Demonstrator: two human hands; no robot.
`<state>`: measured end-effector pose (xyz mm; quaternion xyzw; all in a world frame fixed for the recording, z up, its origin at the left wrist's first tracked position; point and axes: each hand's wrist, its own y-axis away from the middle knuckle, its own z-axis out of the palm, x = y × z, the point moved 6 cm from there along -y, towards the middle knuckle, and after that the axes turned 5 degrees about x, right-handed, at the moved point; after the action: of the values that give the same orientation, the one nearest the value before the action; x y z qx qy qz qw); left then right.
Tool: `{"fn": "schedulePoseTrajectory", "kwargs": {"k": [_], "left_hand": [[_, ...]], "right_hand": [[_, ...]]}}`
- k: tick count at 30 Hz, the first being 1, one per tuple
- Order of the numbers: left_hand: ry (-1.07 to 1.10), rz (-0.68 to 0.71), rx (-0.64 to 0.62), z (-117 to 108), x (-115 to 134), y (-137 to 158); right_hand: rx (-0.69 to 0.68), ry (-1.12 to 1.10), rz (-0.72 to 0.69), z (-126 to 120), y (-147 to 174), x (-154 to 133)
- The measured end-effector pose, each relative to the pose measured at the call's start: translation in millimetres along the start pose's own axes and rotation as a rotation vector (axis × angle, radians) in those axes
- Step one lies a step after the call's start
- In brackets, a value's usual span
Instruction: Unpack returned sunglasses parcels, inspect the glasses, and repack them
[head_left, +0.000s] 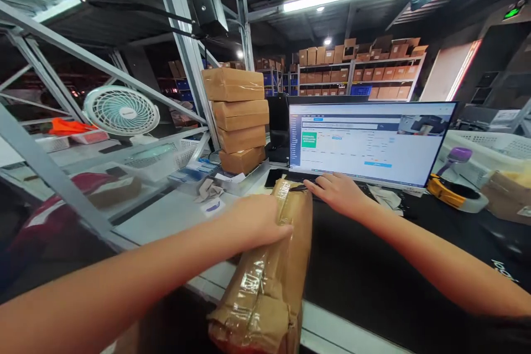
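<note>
A long cardboard box [286, 254], wrapped in shiny clear tape, slants away from me over the table's front edge. My left hand [261, 218] is closed on its left side, thumb lying across the top; the fingers beneath are hidden. Just past the box's far end, my right hand [338, 192] rests with fingers stretched out over a dark keyboard [315, 177], mostly hidden. Its thumb side comes close to the box's far right corner, by a small dark object [298, 188] I cannot make out. The monitor [369, 144] behind is lit with a web page.
Left of the monitor, a stack of several brown boxes [240, 127] stands in a tray. Tape rolls [456, 193] and a white basket [473, 149] sit at right. A black mat [365, 282] covers the table. A metal post [182, 38] and fan [122, 110] are left.
</note>
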<state>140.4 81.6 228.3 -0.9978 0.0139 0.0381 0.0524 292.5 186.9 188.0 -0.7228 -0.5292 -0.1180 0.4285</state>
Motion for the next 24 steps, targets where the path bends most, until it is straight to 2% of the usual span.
{"fn": "schedulePoseTrajectory", "kwargs": {"k": [3, 8, 14, 19, 22, 24], "left_hand": [[0.075, 0.037, -0.111, 4.3, 7.2, -16.4], [0.032, 0.010, -0.079, -0.5, 8.5, -18.2], [-0.003, -0.051, -0.203, 4.5, -4.9, -21.2], [0.088, -0.129, -0.208, 8.1, -20.1, -22.4], [0.162, -0.082, -0.212, 18.0, -25.3, -19.1], [0.181, -0.043, -0.169, 21.9, -29.1, -15.3]], "right_hand": [[0.004, -0.026, 0.011, 1.1, 10.2, 3.5], [-0.022, -0.055, 0.019, -0.3, 20.2, 12.2], [-0.084, -0.174, 0.153, 18.4, 19.0, 38.4], [-0.068, -0.228, 0.181, 28.8, 25.5, 42.5], [-0.055, -0.259, 0.188, 26.9, 34.1, 39.0], [-0.050, -0.315, 0.204, 24.7, 41.7, 33.8]]}}
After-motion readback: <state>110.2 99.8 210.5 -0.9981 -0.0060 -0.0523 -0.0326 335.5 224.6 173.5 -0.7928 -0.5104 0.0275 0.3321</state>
